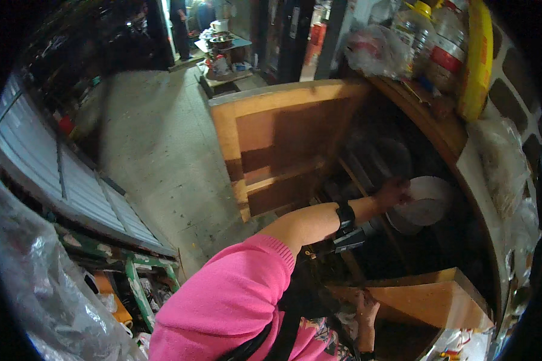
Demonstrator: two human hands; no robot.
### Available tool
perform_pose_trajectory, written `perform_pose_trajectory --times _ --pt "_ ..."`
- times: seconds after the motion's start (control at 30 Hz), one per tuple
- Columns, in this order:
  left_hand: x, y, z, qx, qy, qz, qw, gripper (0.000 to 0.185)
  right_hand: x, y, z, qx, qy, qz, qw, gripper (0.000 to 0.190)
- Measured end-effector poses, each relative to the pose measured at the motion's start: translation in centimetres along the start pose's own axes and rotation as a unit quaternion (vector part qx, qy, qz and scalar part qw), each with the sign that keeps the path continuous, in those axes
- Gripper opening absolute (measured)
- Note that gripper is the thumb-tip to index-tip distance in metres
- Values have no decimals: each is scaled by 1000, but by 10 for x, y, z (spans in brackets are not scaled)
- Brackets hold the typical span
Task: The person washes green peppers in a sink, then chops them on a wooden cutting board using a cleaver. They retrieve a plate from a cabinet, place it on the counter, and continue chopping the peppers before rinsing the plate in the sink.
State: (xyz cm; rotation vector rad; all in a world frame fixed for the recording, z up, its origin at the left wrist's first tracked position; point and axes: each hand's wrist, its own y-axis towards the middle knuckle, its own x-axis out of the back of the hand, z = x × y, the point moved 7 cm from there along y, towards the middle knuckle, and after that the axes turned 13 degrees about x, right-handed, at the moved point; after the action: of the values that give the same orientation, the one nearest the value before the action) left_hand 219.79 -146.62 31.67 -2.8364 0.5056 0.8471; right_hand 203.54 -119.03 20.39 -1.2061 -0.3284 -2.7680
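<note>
My left hand (392, 195) reaches into a dark wooden cabinet, its fingers on the near rim of a round white bowl (429, 201). Another pale, rounded vessel shows dimly beneath the bowl, and the cabinet's depth is lost in shadow. A black band is around my left wrist. Lower down, my right hand (366, 306) grips the edge of a wooden cabinet door (438, 300) that stands swung out. On the far side, a second framed wooden door (293, 135) also stands swung out.
Plastic bottles (413, 31), a plastic bag (372, 47) and a yellow packet (476, 58) crowd the cabinet top (427, 115). A low table (223, 43) with pots stands beyond. Clear plastic sheeting (49, 280) and a green frame (137, 280) lie behind me. A person (179, 27) stands at the far doorway.
</note>
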Motion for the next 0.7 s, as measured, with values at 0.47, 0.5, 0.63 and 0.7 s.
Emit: perform_pose_trajectory --times 0.47,0.5,0.63,0.7 --pt "127 -194 -96 -52 188 -56 979 19 -33 67 -76 -277 608 -231 707 42" --pt "135 -207 -94 -26 202 -72 976 19 -28 73 -77 -247 560 -231 756 43" --pt "157 -254 -80 13 221 -96 971 16 -8 90 -68 -138 272 -187 934 49" --pt "164 -274 -72 27 231 -107 967 16 -10 90 -52 -86 180 -153 968 53"
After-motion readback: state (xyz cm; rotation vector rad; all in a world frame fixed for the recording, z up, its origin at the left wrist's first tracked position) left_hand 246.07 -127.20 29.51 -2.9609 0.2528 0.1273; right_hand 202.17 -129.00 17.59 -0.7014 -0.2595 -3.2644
